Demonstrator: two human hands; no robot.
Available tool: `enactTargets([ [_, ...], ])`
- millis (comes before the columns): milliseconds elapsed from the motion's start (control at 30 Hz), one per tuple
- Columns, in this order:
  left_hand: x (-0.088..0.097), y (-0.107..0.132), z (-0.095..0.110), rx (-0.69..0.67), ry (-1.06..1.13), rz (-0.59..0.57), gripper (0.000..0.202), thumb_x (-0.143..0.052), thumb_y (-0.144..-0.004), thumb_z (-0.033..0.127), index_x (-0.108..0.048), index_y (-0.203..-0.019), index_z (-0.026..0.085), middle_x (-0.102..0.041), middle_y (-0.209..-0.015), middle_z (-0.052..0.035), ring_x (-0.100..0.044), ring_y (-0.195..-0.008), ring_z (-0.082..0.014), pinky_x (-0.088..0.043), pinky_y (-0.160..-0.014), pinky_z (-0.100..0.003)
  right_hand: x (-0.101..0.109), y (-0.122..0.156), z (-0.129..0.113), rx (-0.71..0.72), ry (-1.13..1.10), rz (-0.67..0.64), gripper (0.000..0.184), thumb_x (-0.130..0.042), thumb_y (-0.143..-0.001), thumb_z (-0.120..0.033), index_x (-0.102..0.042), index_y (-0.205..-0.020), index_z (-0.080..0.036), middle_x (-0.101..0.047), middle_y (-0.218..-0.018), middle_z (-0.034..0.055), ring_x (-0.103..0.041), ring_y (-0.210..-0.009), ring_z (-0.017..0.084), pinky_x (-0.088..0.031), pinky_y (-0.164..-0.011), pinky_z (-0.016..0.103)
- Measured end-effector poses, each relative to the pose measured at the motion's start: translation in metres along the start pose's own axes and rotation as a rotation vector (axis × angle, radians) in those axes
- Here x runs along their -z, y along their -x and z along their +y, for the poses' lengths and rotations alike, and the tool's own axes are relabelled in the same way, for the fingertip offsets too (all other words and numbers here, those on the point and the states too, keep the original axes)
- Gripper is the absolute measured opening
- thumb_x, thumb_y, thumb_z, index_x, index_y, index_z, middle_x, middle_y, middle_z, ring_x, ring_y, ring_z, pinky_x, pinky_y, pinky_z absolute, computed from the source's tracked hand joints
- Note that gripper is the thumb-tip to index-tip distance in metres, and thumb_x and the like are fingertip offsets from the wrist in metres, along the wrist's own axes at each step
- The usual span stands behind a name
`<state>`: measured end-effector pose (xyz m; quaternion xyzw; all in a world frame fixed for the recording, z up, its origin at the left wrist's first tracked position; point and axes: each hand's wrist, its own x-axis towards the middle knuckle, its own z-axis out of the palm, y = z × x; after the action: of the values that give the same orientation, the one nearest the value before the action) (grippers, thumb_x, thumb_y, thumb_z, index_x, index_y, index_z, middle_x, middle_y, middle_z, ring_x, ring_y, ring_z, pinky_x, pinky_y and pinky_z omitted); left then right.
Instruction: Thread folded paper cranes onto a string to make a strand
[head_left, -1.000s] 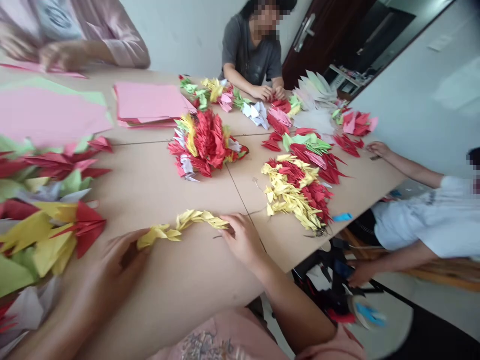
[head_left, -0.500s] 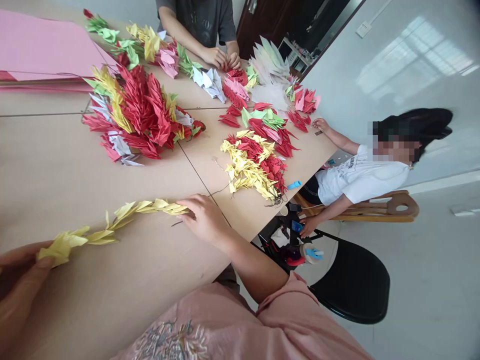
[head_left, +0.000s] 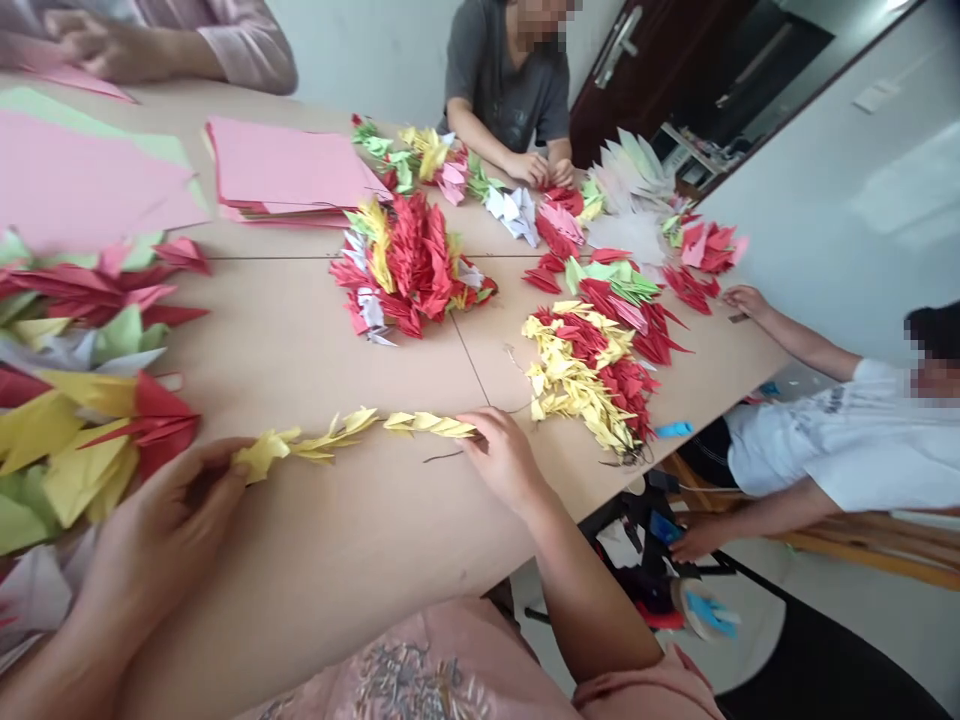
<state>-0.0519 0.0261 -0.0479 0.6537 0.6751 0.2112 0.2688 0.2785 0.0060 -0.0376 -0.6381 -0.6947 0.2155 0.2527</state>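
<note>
A string of yellow folded paper cranes (head_left: 352, 433) lies stretched across the tan table (head_left: 315, 560) in front of me. My left hand (head_left: 161, 530) pinches its left end. At the string's right end my right hand (head_left: 504, 458) grips the last crane, with a thin dark thread (head_left: 444, 457) trailing beside the fingers. A heap of loose yellow, red and green folded papers (head_left: 75, 400) sits just left of my left hand.
A red-and-yellow crane bundle (head_left: 409, 270) and a yellow-red pile (head_left: 589, 375) lie beyond. Pink paper stacks (head_left: 289, 180) sit at the back. Three other people sit around the table; one at the right reaches to a black stool holding tools (head_left: 660, 560). A blue tube (head_left: 673, 430) rests at the table edge.
The camera swung back left and up. The yellow string stays held at both ends; my left hand sits closer in, so the string looks shorter and less stretched.
</note>
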Motion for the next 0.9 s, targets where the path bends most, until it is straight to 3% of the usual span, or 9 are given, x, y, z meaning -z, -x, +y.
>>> enactTargets([
  [133, 0.008, 0.002, 0.021, 0.038, 0.112, 0.007, 0.036, -0.051, -0.082, 0.043, -0.062, -0.107, 0.018, -0.071, -0.097, -0.0049, -0.065, -0.086, -0.0207, -0.05, -0.076, -0.026, 0.002, -0.002, -0.001, 0.02, 0.006, -0.029, 0.038, -0.067, -0.082, -0.013, -0.065, -0.118, -0.025, -0.065, -0.114, 0.0098, -0.058, -0.108, 0.027, -0.049, -0.094, 0.044],
  [400, 0.004, 0.001, 0.012, 0.025, 0.155, -0.012, 0.035, -0.051, -0.084, 0.043, -0.061, -0.107, 0.019, -0.071, -0.098, -0.005, -0.064, -0.089, -0.0216, -0.05, -0.08, -0.028, 0.005, -0.008, -0.001, 0.053, 0.053, -0.065, 0.027, -0.065, -0.084, -0.012, -0.07, -0.108, -0.024, -0.067, -0.106, 0.0089, -0.058, -0.104, 0.028, -0.048, -0.093, 0.047],
  [667, 0.007, 0.0, 0.013, 0.023, 0.153, -0.027, 0.038, -0.052, -0.083, 0.045, -0.061, -0.108, 0.018, -0.071, -0.097, -0.0059, -0.065, -0.087, -0.0222, -0.051, -0.078, -0.029, 0.009, -0.016, -0.006, 0.105, 0.083, -0.092, 0.039, -0.071, -0.08, -0.014, -0.066, -0.117, -0.025, -0.065, -0.117, 0.0098, -0.055, -0.112, 0.029, -0.046, -0.098, 0.049],
  [900, 0.01, 0.0, 0.02, 0.011, 0.147, -0.015, 0.041, -0.05, -0.082, 0.048, -0.063, -0.105, 0.016, -0.072, -0.09, -0.0061, -0.066, -0.081, -0.0216, -0.051, -0.073, -0.029, 0.003, -0.022, -0.008, 0.137, 0.113, -0.128, 0.026, -0.068, -0.082, -0.009, -0.071, -0.106, -0.018, -0.067, -0.109, 0.0121, -0.058, -0.106, 0.028, -0.048, -0.095, 0.046],
])
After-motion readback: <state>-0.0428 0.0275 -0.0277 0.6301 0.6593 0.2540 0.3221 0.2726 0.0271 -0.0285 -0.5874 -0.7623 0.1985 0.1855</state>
